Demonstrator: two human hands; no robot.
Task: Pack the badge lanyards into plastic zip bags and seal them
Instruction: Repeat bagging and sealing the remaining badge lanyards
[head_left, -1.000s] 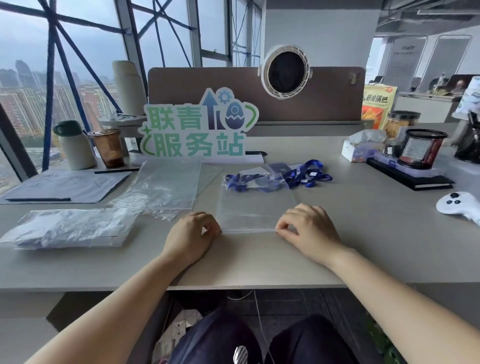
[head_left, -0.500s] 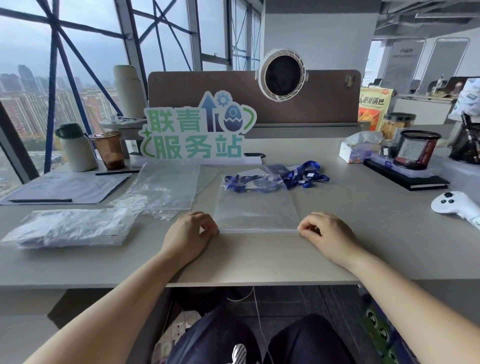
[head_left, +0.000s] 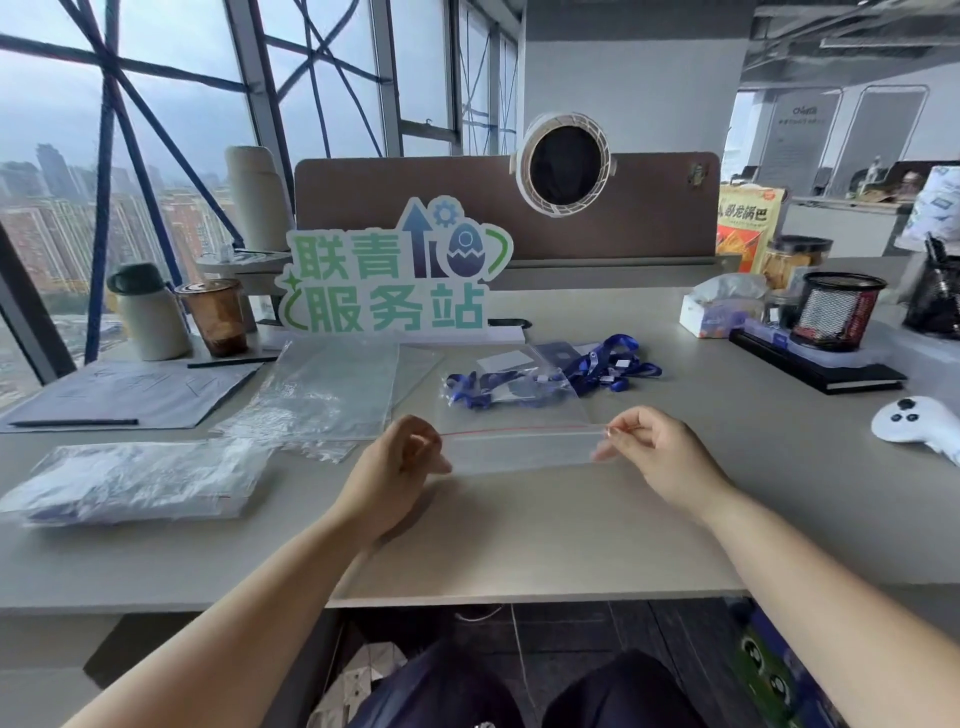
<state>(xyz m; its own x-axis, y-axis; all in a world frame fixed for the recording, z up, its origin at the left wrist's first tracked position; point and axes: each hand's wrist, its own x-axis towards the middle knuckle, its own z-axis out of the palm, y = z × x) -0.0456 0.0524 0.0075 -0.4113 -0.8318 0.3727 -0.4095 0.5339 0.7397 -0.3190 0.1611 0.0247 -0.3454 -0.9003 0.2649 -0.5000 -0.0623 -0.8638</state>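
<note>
A clear zip bag (head_left: 519, 451) with a red zip line hangs lifted just above the desk's near middle. My left hand (head_left: 400, 467) pinches its left top corner and my right hand (head_left: 649, 452) pinches its right top corner, so the zip edge is stretched between them. The bag looks empty where I hold it. Behind it lie blue badge lanyards (head_left: 602, 366) in a loose heap, partly under another clear bag (head_left: 509, 387).
A stack of empty clear bags (head_left: 322, 395) lies left of centre, and a packed bundle (head_left: 130, 480) at the near left. A green sign (head_left: 389, 275), cups, tissue box (head_left: 717, 312), mesh holder (head_left: 836, 309) and white controller (head_left: 914, 423) stand around the desk (head_left: 519, 540).
Both hands have raised the bag's zip edge off the desk. My right hand slid outward along the zip edge to the right corner before the lift.
</note>
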